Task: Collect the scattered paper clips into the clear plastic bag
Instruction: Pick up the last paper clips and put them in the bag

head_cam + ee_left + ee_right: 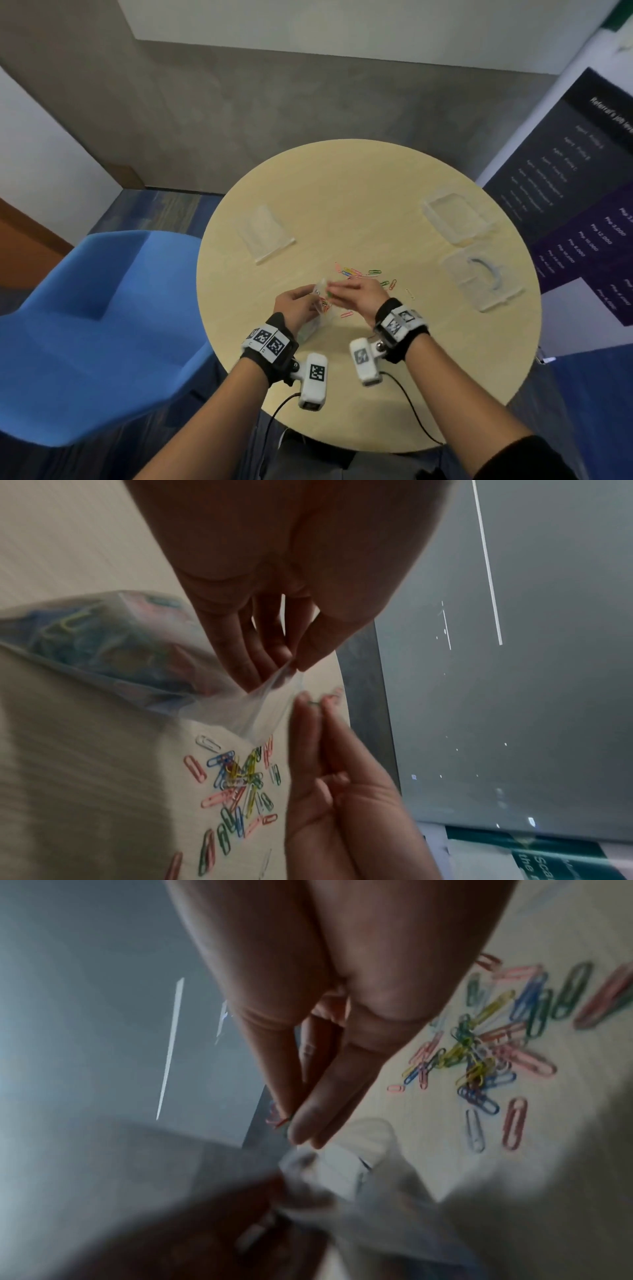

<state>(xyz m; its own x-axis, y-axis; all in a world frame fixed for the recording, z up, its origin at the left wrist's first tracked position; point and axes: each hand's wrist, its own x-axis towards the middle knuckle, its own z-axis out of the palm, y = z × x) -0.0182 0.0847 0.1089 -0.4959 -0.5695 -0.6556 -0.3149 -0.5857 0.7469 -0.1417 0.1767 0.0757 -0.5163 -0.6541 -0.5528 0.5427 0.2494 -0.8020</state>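
With the left hand (pixel 274 631) pinching the clear plastic bag (pixel 143 656) by its limp mouth above the worktop's near edge, clips pinched in the right hand (pixel 329 777) could miss it and rejoin the scattered paper clips (pixel 363 274) mid-worktop.

Paper clips (pixel 359 273) on table (pixel 342 192), behind bag (pixel 320 305)
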